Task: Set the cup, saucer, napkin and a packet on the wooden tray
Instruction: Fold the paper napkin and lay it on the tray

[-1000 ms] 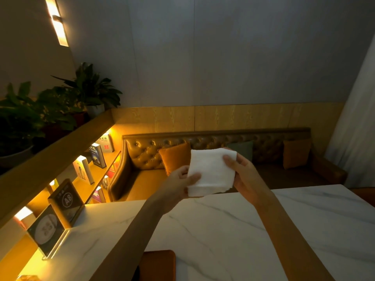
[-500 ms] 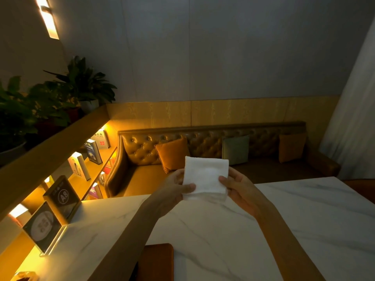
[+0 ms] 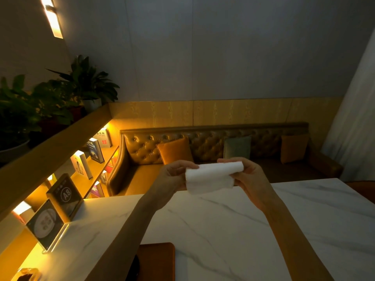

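Item: soft white folded paper napkin (image 3: pixel 211 178), held in the air between both hands, above the far edge of the white grey-veined marble surface (image 3: pixel 223 230). Left hand (image 3: pixel 172 179): closed on the napkin's left end, thumb on top. Right hand (image 3: pixel 249 177): closed on the right end, fingers curled over the upper fold. Form: top edge rolled over toward the person, lower flap hanging loose; long axis runs left to right, from one hand to the other. Material judged limp, apt to unfold if one end is let go. Destination: reddish-brown wooden tray (image 3: pixel 156 260), only a rounded corner showing at the bottom of view, below and nearer the body than the hands, under the left forearm. Relation governing the coming move: the tray lies back toward the person and to the left of the napkin, so the left hand is the nearer; the napkin would need to travel down and inward. A dark object at the tray's left edge cannot be identified. Cup, saucer and packet: not in view. Also present left of the hands: dark framed table sign marked A8 (image 3: pixel 66 197), clear acrylic display stand (image 3: pixel 45 226).
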`<state>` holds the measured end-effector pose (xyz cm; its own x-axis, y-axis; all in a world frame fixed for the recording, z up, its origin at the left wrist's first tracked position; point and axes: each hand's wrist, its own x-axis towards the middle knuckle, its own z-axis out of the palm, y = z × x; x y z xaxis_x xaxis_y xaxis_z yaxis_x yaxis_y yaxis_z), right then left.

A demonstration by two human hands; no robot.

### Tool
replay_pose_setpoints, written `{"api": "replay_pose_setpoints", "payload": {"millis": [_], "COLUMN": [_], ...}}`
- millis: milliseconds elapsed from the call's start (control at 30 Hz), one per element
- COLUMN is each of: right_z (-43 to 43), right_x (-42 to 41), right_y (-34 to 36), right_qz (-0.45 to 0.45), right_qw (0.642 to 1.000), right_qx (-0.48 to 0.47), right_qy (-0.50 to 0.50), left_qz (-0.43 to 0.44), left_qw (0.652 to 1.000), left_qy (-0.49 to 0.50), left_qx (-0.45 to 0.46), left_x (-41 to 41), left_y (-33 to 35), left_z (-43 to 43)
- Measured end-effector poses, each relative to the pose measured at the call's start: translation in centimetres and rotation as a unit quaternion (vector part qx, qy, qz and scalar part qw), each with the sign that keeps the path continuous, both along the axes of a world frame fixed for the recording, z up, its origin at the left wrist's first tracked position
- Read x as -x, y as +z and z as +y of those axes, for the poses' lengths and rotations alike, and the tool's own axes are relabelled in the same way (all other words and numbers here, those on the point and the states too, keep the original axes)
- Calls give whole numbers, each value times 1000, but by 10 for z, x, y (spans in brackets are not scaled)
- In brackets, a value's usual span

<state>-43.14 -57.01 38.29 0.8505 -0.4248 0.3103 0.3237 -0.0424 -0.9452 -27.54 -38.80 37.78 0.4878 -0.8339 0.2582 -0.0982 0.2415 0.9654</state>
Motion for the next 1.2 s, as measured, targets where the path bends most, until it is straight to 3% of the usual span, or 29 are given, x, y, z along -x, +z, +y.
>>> {"api": "replay_pose_setpoints", "payload": {"millis": [233, 433, 500, 633, 700, 833, 933, 1000, 1067, 1200], "right_z": [2, 2, 3, 5, 9, 9, 1, 3, 10, 13], "right_x": [4, 2, 3, 6, 8, 6, 6, 3, -1, -8], "right_y": [12, 9, 10, 9, 10, 8, -3, -6, -8, -19], "right_qz": [-69, -79, -70, -34, -34, -21, -13, 31, 102, 152], "right_qw": [990, 991, 991, 993, 993, 997, 987, 972, 982, 983], "right_qx": [121, 103, 110, 112, 114, 69, -87, -178, -134, -79], "right_qy": [20, -5, 4, 17, 18, 23, 134, 149, 86, 62], "left_qz": [-108, -161, -139, 5, 26, -55, -79, -104, -114, -101], "left_qw": [991, 984, 988, 997, 999, 994, 991, 985, 981, 980], "left_qy": [-19, -23, -25, -51, -20, 65, 90, 128, 151, 159], "left_qx": [77, 74, 66, 55, 30, -63, -54, -52, -53, -62], "left_x": [-1, 1, 3, 8, 12, 16, 18, 19, 18, 11], "left_y": [8, 14, 15, 18, 20, 23, 24, 22, 18, 6], "left_z": [8, 12, 13, 16, 18, 17, 17, 17, 17, 23]}}
